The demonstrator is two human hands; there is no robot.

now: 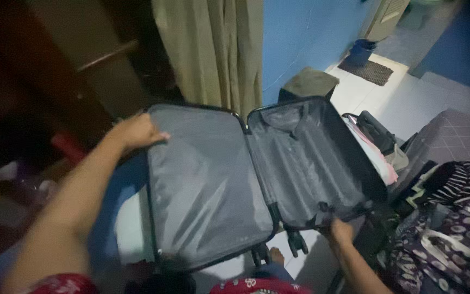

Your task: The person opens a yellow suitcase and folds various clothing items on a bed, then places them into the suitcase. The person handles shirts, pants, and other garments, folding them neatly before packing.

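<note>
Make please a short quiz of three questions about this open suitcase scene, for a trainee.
1. True or false: the suitcase lies open, grey lining showing.
2. The left hand rests on: A) the lid's top corner B) a wheel C) the curtain
3. Which hand grips the lower edge of the deeper half?

Key: 1 true; 2 A; 3 the right hand.

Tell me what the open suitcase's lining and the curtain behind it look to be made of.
Suitcase lining: looks like thin synthetic fabric, grey with a slight sheen; it creases and catches light in streaks. Curtain: seemingly woven cloth, matte olive-beige, hanging in soft vertical folds. The dim picture leaves exact fibres open.
</note>
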